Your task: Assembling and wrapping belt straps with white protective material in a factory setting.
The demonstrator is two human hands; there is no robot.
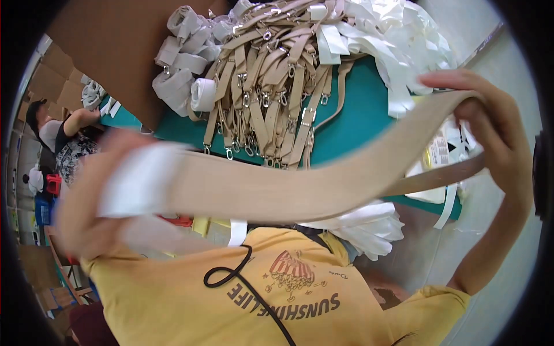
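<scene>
Wide beige strap, white-banded at one end, suspended between two hands

Strap: one beige strap (277, 193), held in the air in front of the chest and above the near edge of the table, sagging in a broad curve; slightly blurred.
Left hand (95, 184): closed around the white-banded end; the separate fingers cannot be told for blur. The white band (138, 179) is seen wrapped across the strap beside it.
Right hand (499, 135): raised; the strap is pinched between its digits, one of which is extended above. The strap is bent there, and a narrower-looking run is led back below the upper one.
Garment: yellow T-shirt (242, 288), printed with a popcorn tub; a black cord (245, 277) is looped over it.
White bundle (372, 228): gathered material, seen beyond the shirt, below the strap.
Table: teal top (369, 86), on which a large heap of beige straps with metal clasps (262, 98) is piled.
Left of heap: white rolls (179, 75), with a brown cardboard panel (112, 46) placed beside them.
Right of heap: loose white strips (398, 37), partly hung over the teal surface.
Far left: a co-worker (69, 130) in a dark cap and patterned garment, seen near further white pieces (92, 95)
</scene>
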